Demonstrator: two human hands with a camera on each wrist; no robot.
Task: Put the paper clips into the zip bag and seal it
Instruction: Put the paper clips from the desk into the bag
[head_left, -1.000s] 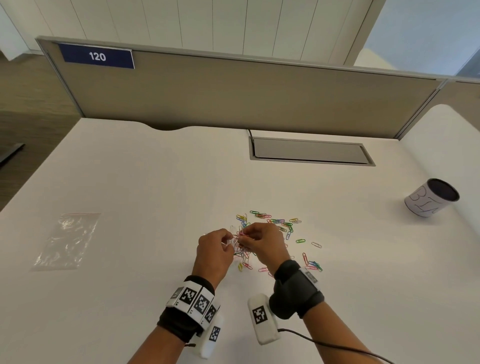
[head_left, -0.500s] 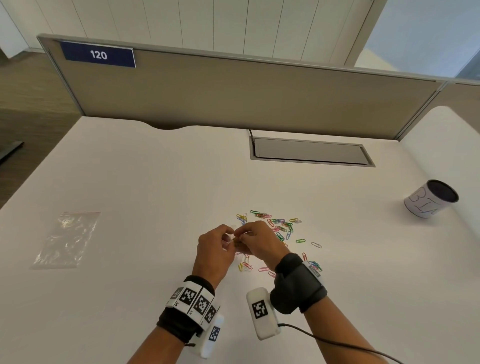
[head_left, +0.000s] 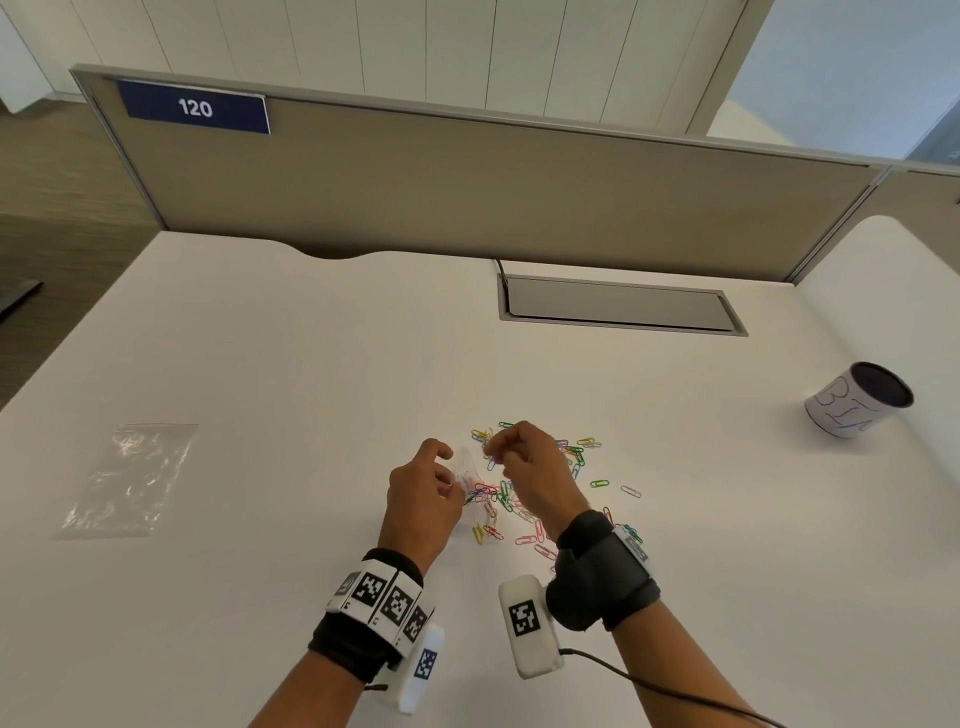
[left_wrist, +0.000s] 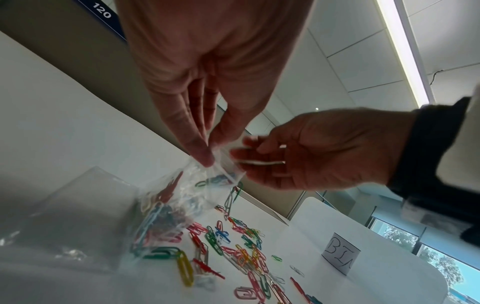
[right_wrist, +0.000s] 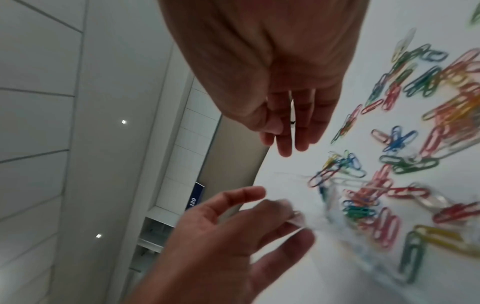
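A small clear zip bag (head_left: 466, 465) (left_wrist: 168, 205) (right_wrist: 337, 216) stands on the white desk with several coloured paper clips inside. My left hand (head_left: 454, 480) (left_wrist: 207, 156) (right_wrist: 293, 222) pinches its top edge between thumb and fingers and holds the mouth up. My right hand (head_left: 493, 454) (left_wrist: 241, 162) (right_wrist: 283, 142) hovers just right of the mouth, its fingers curled and pinching what looks like a pale clip. A green clip (left_wrist: 231, 197) dangles below the bag's mouth. Several loose paper clips (head_left: 571, 454) (left_wrist: 244, 255) (right_wrist: 441, 107) lie scattered under and right of my hands.
A second clear zip bag (head_left: 124, 478) (left_wrist: 64, 222) lies flat at the desk's left. A white cup (head_left: 857, 400) (left_wrist: 340, 253) with a dark inside stands at the far right. A grey cable hatch (head_left: 618, 309) and a partition (head_left: 467, 182) close the back.
My hands were pressed together at the bag's mouth; the right hand has since drawn away to the right and up. The left hand still holds the bag.
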